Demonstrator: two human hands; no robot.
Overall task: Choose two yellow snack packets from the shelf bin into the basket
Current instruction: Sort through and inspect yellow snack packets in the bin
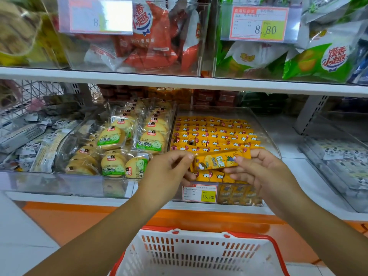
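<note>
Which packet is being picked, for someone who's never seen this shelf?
On the lower shelf, find the clear bin with the 15.80 price tag, full of yellow packets. At its front, the left hand and right hand pinch one long yellow packet by its ends. Alone among them, it is lifted, lying crosswise.

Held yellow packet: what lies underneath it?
Under the held packet, more yellow packets fill the clear bin. The left hand and right hand, gripping its ends, hide what lies beneath them.
</note>
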